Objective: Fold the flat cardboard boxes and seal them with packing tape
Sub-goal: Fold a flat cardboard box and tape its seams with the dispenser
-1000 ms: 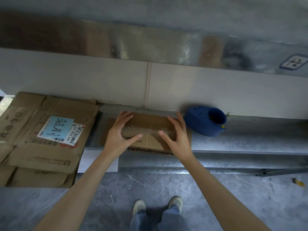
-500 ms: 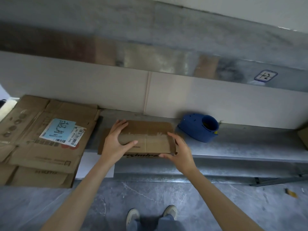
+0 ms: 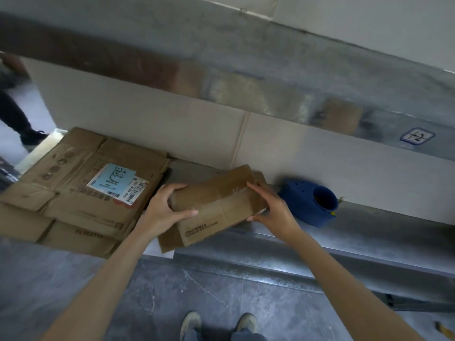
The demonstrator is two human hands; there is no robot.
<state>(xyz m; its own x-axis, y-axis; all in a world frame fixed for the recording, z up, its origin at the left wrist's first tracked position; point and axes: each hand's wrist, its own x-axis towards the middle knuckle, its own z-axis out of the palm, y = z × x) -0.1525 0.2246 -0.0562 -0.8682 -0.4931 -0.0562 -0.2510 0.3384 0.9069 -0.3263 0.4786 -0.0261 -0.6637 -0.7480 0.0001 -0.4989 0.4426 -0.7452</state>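
The person has bare forearms [image 3: 98, 279], pale worn sneakers [image 3: 191, 323] and blue-grey jeans [image 3: 247, 337] at the ankles.

Brown cardboard box [image 3: 216, 205]; blue tape dispenser [image 3: 310, 205].

Packing station (warehouse-like): metal shelf [image 3: 384, 227], flattened cartons [image 3: 73, 207], tape dispenser [image 3: 301, 205].

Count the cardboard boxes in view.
3: a small box gripped by the left hand and right hand at the shelf, a labelled flat box topping the left pile, another flat box under it. More may hide.
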